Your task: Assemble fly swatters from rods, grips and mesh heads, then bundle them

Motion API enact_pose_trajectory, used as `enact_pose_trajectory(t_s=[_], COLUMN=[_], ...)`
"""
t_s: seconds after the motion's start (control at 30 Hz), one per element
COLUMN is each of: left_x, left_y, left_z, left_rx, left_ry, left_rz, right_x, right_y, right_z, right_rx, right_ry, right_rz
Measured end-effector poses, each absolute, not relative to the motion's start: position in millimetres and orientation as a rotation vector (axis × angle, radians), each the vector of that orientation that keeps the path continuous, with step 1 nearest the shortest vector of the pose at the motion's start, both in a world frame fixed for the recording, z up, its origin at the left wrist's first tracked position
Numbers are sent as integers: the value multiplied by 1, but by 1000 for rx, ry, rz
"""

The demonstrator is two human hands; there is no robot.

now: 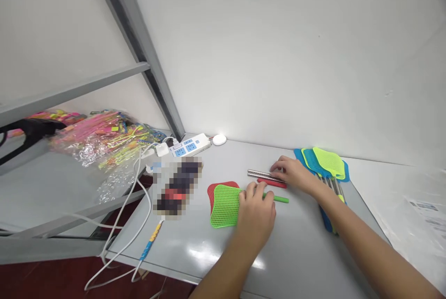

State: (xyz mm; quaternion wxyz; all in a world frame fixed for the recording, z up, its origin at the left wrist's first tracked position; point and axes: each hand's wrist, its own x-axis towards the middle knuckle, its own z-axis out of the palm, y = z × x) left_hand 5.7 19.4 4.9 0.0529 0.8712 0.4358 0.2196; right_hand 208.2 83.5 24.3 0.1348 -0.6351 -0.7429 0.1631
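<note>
Fingers (pixel 250 189) bent, left hand (pixel 257 215) palm down

Okay so both arms are bare as far as you can see: left forearm (pixel 232 264) at the bottom edge, right forearm (pixel 365 238) toward the lower right. Left hand (pixel 256 213) and right hand (pixel 294 173) are bare too, kinda slim fingers (pixel 249 189), nails too small to make out.

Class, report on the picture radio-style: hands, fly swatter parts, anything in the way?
Left hand on green swatter head. Right hand at metal rods. Red swatter head partly under green one; pixelated patch hides whatever lies left.
</note>
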Motion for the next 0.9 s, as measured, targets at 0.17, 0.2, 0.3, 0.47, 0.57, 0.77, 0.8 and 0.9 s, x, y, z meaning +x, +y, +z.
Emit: enact_pose_trajectory(t_s=[0.17,0.2,0.3,0.47,0.57,0.77,0.8,0.9], left_x=[8,8,11,15,10,-17,-19,-19], left_y=[17,16,15,10,1,-19,-22,-29], left_z=[-5,-7,-12,-7,5,16,15,9], left_rx=[2667,2676,2703,2736,2600,2061,2033,2077], left_ry=[1254,1237,1176,1023,992,1086,1104,1103], left_rz=[609,608,625,657,734,935,953,980], right_x=[213,212,207,202,208,234,237,244], right_y=[89,89,89,78,46,-70,-86,-116], right_z=[23,23,22,33,55,78,76,66], right_rx=[-1821,-1819,-1819,-1886,-1919,-1872,-1871,-1834], right_ry=[-2199,-2200,-2198,-2095,-1981,-1786,-1795,-1862], right_rz=[583,588,573,456,383,497,528,516])
